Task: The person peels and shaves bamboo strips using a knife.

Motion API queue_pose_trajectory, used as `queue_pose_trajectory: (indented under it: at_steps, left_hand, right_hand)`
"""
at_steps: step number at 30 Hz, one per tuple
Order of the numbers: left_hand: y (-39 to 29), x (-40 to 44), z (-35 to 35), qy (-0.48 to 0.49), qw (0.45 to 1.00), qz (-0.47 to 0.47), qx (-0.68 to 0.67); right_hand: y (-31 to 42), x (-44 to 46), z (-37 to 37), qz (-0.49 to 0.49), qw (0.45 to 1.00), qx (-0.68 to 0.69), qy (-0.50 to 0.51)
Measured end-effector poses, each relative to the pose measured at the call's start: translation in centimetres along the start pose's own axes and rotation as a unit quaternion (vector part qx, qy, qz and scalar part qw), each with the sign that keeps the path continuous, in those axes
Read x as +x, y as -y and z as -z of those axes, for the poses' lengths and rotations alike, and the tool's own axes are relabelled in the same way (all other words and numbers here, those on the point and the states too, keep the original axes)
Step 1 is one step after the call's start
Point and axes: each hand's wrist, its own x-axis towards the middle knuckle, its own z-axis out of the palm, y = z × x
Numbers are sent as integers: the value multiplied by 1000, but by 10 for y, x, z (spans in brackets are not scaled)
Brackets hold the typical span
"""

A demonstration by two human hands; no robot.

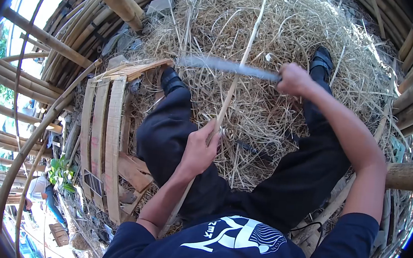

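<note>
My left hand [202, 149] is closed around a long, thin bamboo strip [229, 95] that runs from beside my body up over the straw. My right hand [296, 81] grips the handle of a long-bladed knife [212, 63], perhaps a machete. Motion smears the blade, which points left and lies across the strip above my left hand. Whether blade and strip touch, I cannot tell. The handle is mostly hidden in my fist. My legs are spread on both sides of the strip.
Straw [266, 119] covers the ground between my feet. A slatted wooden crate [98, 139] stands by my left leg. Bamboo poles [52, 42] form a fence around me, and a curved pole [45, 124] leans at the left. Beyond it is another person [40, 188].
</note>
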Motion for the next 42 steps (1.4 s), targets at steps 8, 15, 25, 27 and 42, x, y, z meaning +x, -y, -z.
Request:
queue_pose_trajectory:
  at_steps: [8,15,25,27,42]
  left_hand:
    - [-4,3,3,19,997,25,-76]
    - [1,4,1,-7,1000,-14,-24]
    - [6,2,11,-3,1000,-7,-24]
    - [14,-7,13,-9,999,-10,-36]
    - [18,-46,31,26,997,-23,-70]
  right_hand:
    - [-13,-18,3,-44,996,78,-23]
    - [-8,9,4,78,991,-110,-5]
    - [-6,17,15,77,983,-157,-47]
    - [-11,16,23,37,988,-147,-36]
    - [-26,-1,21,-10,993,-76,-88]
